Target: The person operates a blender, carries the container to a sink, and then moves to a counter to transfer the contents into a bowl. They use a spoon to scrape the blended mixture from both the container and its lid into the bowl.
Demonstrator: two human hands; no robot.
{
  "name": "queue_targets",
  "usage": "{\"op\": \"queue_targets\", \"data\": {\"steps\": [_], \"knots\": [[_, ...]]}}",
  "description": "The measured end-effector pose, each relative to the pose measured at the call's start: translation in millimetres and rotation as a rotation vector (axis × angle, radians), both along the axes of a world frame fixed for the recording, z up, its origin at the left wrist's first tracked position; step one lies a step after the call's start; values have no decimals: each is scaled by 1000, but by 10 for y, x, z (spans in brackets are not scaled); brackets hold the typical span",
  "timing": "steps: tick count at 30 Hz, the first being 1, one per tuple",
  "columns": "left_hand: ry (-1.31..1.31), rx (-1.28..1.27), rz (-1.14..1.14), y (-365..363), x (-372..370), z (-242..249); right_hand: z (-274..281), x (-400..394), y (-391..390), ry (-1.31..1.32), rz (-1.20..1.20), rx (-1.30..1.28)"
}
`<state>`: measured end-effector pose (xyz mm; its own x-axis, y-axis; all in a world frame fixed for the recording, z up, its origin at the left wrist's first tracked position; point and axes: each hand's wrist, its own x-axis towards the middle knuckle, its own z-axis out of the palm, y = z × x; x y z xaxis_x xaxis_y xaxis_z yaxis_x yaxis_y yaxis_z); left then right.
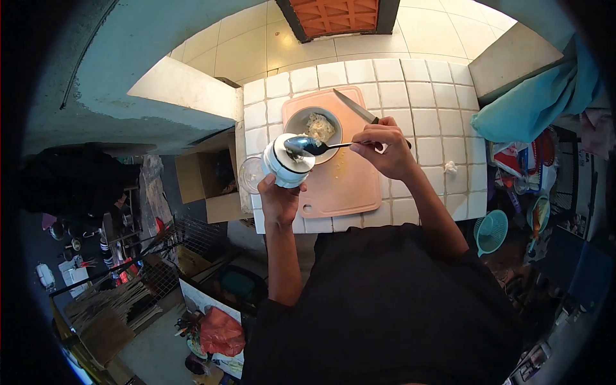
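My left hand [279, 200] is closed around a white cup-like container [280, 172] with a dark ring near its top, held tilted over the left part of the pink cutting board [353, 189]. My right hand [385, 149] pinches the thin handle of a metal spoon [304, 145]. The spoon's bowl lies over the container's mouth, so what is inside is mostly hidden. Just behind stands a grey bowl [293, 122] with a pale, lumpy food [320, 127] in it. A knife [351, 104] rests across the board's far right corner, its handle partly behind my right hand.
White tiles [398, 77] cover the counter. A clear round dish [249, 173] sits at its left edge, and a crumpled white scrap [450, 167] lies on the right. Blue cloth [532, 109] hangs beyond the right edge, above a turquoise basket [491, 232]. A cardboard box [196, 179] is at left.
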<state>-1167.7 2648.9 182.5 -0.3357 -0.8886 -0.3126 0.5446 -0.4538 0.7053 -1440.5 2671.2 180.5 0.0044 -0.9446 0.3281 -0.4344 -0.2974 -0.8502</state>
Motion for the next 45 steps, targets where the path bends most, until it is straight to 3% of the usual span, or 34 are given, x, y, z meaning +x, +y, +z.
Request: {"op": "queue_targets", "data": {"steps": [15,20,32,36,39,41,45], "knots": [[-8,30,-7,10,48,-63,-81,33,-46,81,-104,-63],[-29,77,15,-11,55,-141,-212,12,-65,177,-198,0],[-125,122,111,-76,13,-175,-319,102,-92,114,-308,199],[-176,107,61,-120,-15,-119,-255,124,-78,122,-362,172],[-256,111,41,-193,-69,-66,-207,103,-79,106,-313,281],[-249,131,7,-255,-90,-51,-193,119,-82,-44,-293,441],[-313,135,0,-359,-138,-63,-282,105,-88,-14,-313,430]]}}
